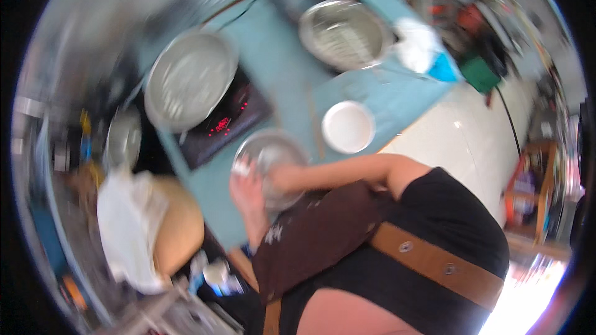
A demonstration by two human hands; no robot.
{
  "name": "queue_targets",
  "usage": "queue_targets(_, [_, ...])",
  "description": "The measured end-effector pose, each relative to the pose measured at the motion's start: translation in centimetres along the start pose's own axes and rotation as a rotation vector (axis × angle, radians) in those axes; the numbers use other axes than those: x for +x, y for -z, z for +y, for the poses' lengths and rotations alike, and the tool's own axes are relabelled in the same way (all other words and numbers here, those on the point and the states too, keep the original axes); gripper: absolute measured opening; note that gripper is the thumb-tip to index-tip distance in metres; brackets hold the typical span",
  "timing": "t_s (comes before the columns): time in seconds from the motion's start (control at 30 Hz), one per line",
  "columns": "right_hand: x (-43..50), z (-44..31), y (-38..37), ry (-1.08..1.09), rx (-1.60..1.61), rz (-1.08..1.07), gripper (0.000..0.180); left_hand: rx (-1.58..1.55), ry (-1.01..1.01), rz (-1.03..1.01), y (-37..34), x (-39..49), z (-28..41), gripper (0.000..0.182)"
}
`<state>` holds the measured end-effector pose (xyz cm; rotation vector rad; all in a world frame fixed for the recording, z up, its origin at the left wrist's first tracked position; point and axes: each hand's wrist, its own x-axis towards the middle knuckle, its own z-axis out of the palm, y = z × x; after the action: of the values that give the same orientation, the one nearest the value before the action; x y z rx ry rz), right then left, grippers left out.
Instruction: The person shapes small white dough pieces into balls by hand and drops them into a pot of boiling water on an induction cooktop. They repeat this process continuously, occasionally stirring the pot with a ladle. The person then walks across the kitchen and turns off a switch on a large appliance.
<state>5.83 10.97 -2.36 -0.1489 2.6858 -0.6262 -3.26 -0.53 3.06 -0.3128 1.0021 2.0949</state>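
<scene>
A round metal bowl [272, 142] stands near the front edge of the blue-topped table [260, 74], close to my apron. My left hand [247, 188] is at the bowl's left rim, seemingly gripping it, with something whitish at the fingers. Inside the bowl is my right hand [284, 179]; blur hides its fingers and whatever they touch. The bowl's contents look pale, but I cannot tell what they are. To the right of the bowl sits a small white bowl [348, 127].
A large metal pan [191, 79] sits on a black induction cooker [223, 125] with lit red digits. Farther back stands another wide metal pan [344, 35] holding pale contents. A white bag [416, 44] lies at the far right corner. White cloth [128, 228] covers a rounded tan container [179, 223] at left.
</scene>
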Motion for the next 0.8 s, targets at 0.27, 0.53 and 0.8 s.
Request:
queue_targets(0.27, [-1.6,0.1,5.8,-0.054,0.349,0.725,0.011,0.396,0.03,-0.142,0.7,-0.9,-0.9,0.037])
queue_targets(0.53, [-4.1,0.6,7.7,0.075,0.349,0.594,0.011,0.542,0.167,-0.207,0.0,0.8,-2.4,0.02])
queue_targets(0.8, [-3.9,0.7,7.3,-0.044,0.479,0.589,0.014,0.633,0.198,-0.288,-1.1,-0.5,-1.3,0.039])
